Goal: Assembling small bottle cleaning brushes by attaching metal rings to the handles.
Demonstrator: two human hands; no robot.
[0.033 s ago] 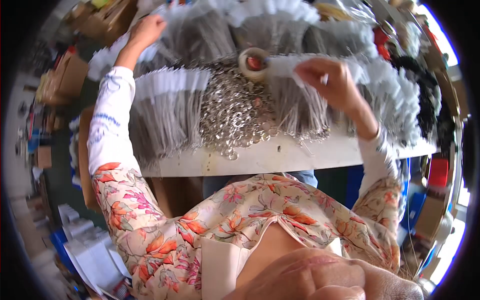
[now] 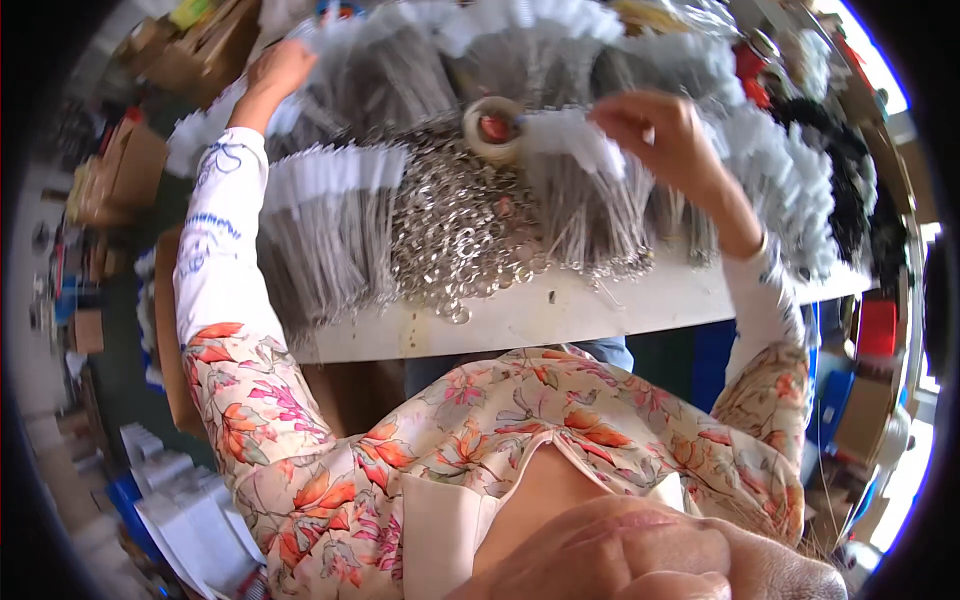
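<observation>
My left hand (image 2: 283, 70) reaches to the far left of the table, beside the white ends of a back bundle of thin grey wire-like strands (image 2: 395, 75). Its fingers are curled together, and whatever they hold is too small to make out. Over the front right bundle (image 2: 590, 190) hovers my right hand (image 2: 665, 140), thumb and fingertips brought together near the white tips. Motion blur hides whether anything sits in that pinch. Between the front bundles lies a heap of shiny metal rings (image 2: 465, 235). A roll of tape (image 2: 493, 130) rests at the heap's far edge.
Another strand bundle (image 2: 330, 225) stands at front left, with more along the right (image 2: 785, 200). The white table's (image 2: 520, 315) near edge runs before my body. Cardboard boxes (image 2: 130, 165) stand at left; a red bin (image 2: 877, 328) is at right.
The view has shifted slightly, so the table's things appear a little further left. My right hand has moved slightly away from me and rightward over the bundles. My left hand stays near the same bundle.
</observation>
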